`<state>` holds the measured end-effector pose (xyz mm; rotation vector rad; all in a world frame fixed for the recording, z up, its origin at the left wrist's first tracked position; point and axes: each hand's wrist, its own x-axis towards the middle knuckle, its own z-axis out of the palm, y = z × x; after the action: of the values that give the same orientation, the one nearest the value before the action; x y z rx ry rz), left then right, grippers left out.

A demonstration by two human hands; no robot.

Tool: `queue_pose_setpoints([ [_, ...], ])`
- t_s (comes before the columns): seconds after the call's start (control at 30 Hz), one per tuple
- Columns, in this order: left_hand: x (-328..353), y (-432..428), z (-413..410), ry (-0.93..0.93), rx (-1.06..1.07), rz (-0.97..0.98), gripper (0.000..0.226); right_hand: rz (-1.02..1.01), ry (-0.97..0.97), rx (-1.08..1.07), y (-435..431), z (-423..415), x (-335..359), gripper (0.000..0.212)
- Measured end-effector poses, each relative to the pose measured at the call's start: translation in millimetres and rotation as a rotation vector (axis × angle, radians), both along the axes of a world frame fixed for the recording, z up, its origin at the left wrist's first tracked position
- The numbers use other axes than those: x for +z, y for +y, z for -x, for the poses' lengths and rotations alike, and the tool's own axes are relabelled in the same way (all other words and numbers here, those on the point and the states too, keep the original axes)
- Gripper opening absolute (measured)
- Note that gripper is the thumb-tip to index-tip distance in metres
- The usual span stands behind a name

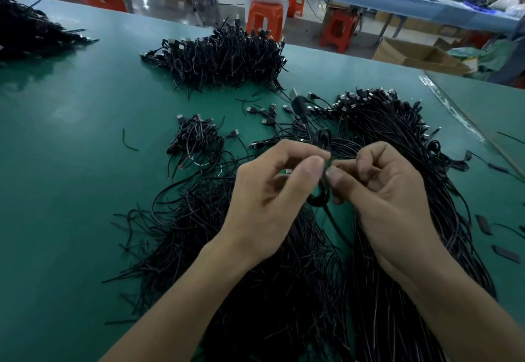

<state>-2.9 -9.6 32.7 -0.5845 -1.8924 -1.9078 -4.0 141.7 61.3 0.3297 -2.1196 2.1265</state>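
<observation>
While my left hand point(270, 191) and right hand point(383, 194) both pinch the thin black cable point(319, 201), it looks light and bendy; I'd hold its coiled middle.

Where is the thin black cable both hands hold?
Head view, centre: the thin black cable is pinched between left hand and right hand, over the green table.

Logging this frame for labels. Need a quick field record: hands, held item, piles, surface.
left hand: pinches coiled cable with thumb and fingers
right hand: pinches the same coil from the other side
coiled cable: black, held between both hands
table: green
back heap: bundled black cables, far side
small pile: bundled cables, left of the hands
long cables: uncoiled, under and right of the hands
</observation>
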Motion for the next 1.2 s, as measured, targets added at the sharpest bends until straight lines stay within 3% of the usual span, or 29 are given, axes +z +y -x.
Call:
queue_pose_setpoints([
  [0.03,0,1,1,-0.029,0.018,-0.019,0.011,-0.025,0.008,0.001,0,0,-1,0.035],
  [0.13,-2,0,5,-0.126,-0.025,-0.075,0.047,-0.04,0.001,0.008,0,0,-2,0.036],
  [0.2,-4,-2,6,-0.097,0.003,0.024,0.056,-0.028,-0.018,0.001,2,2,-3,0.037],
  [0.4,-6,4,4,0.158,0.161,0.295,0.028,-0.015,-0.049,-0.056,6,10,-8,0.039],
  [0.47,-8,7,4,0.127,0.173,0.336,0.033,0.009,-0.03,-0.081,7,12,-9,0.039],
  [0.57,-7,8,-1,0.036,0.118,0.347,0.022,-0.003,0.032,-0.075,9,12,-9,0.04],
  [0.83,-6,6,-1,-0.185,0.033,0.385,0.027,-0.276,0.3,-0.158,1,5,-11,0.047],
  [0.97,2,1,1,-0.312,-0.062,0.217,0.045,-0.308,0.338,-0.097,-4,0,-12,0.04],
  [1.03,3,2,2,-0.455,-0.148,-0.036,0.037,-0.311,0.333,-0.091,-4,-1,-13,0.04],
  [1.1,1,0,5,-0.612,-0.208,-0.252,0.044,-0.329,0.319,-0.088,-5,-2,-14,0.041],
  [1.2,-3,-5,9,-0.54,-0.137,-0.224,0.034,-0.366,0.257,-0.084,-5,-4,-18,0.041],
])
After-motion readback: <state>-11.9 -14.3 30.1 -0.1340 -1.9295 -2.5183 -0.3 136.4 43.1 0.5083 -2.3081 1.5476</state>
